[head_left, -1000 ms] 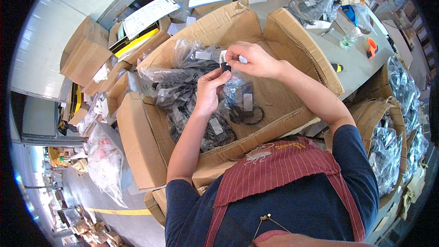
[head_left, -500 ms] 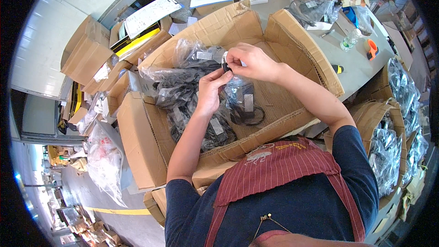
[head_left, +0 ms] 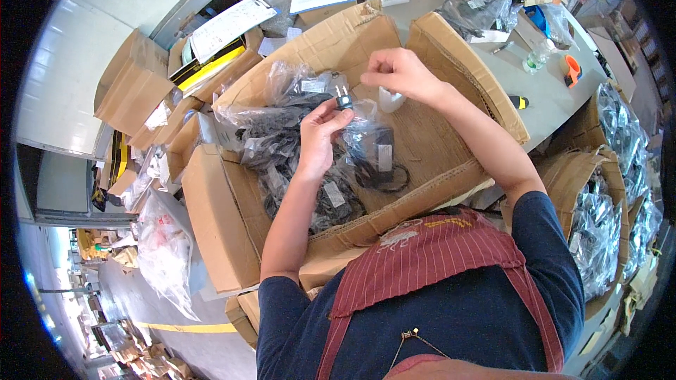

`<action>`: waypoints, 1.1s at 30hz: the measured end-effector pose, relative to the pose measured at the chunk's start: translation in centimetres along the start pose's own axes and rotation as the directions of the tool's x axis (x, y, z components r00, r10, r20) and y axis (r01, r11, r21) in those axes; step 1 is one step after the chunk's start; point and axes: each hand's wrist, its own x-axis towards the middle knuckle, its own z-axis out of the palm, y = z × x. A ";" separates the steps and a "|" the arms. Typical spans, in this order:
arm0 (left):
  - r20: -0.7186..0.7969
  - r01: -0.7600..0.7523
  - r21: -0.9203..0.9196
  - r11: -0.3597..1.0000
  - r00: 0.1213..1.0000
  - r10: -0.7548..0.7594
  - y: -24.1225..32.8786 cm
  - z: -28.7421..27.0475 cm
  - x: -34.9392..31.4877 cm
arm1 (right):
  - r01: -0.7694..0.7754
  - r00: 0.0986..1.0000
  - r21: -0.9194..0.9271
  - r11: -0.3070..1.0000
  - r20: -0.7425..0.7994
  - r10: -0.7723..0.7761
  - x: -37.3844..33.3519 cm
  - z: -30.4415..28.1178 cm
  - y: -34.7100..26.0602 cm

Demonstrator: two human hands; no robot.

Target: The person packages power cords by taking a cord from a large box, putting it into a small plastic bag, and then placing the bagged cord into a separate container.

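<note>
My left hand (head_left: pixel 322 137) pinches a black power plug (head_left: pixel 343 100) between thumb and fingers, its two metal prongs pointing up and away. To its right, my right hand (head_left: pixel 403 74) is raised with curled fingers. A white curved piece (head_left: pixel 391 100) shows under its palm and appears held there; its kind cannot be made out. Both hands are above a large open cardboard box (head_left: pixel 440 148). On the box's left side lie several black cables in clear plastic bags (head_left: pixel 271 137) with white labels. A bagged black cable (head_left: pixel 384 176) lies below the plug.
On the grey table (head_left: pixel 503 88) at the far right are a clear bottle (head_left: pixel 539 58), an orange tape dispenser (head_left: pixel 572 70) and bagged cables (head_left: pixel 482 14). A clipboard (head_left: pixel 229 26) rests on boxes at the far left. Boxes of bagged goods (head_left: pixel 595 239) stand at right.
My right hand has moved off the plug, up and to the right, with the white piece under it. The plug's prongs now show in my left hand, which has barely moved.
</note>
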 end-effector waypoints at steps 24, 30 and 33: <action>0.052 0.078 -0.210 0.975 0.996 -0.068 0.9 -3.6 1.5 | -0.450 0.864 0.754 0.478 0.504 0.018 -1.4 -1.5 -4.8; 0.036 -0.016 0.217 0.976 0.999 0.009 0.3 -5.0 2.4 | -0.254 0.967 0.851 0.459 0.234 0.101 -5.1 -8.1 -6.7; 0.038 0.015 0.489 0.872 0.999 -0.038 -1.2 -5.6 2.8 | -0.115 0.990 0.884 0.452 0.065 0.125 -8.5 -12.7 -8.8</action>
